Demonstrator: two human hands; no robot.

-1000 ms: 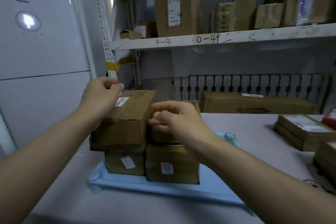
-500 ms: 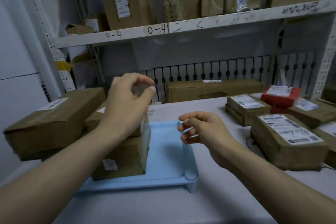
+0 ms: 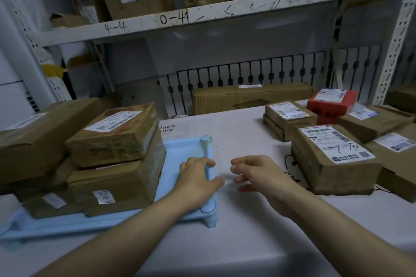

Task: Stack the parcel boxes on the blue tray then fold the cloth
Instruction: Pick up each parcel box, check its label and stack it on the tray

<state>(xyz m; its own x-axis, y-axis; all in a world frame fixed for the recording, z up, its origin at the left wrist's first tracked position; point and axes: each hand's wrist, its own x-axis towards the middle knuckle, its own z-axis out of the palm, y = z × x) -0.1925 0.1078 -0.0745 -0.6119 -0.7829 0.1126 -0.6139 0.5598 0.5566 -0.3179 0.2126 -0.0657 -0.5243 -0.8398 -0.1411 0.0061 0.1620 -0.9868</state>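
Left hand (image 3: 198, 177) grip clamped on the right rim of the blue tray (image 3: 177, 155), fingers curled over the edge, thumb outside. Right hand (image 3: 258, 173) hovers just beside it above the worktop (image 3: 236, 132), fingers loosely curled, holding nothing. Four parcel boxes sit on the tray's left part in two stacks; top box (image 3: 114, 132) tilted slightly. Unstacked parcels well to the right: labelled brown box (image 3: 333, 159) nearest, red box (image 3: 332, 102) behind on others. White cloth covers the worktop, still unfolded.
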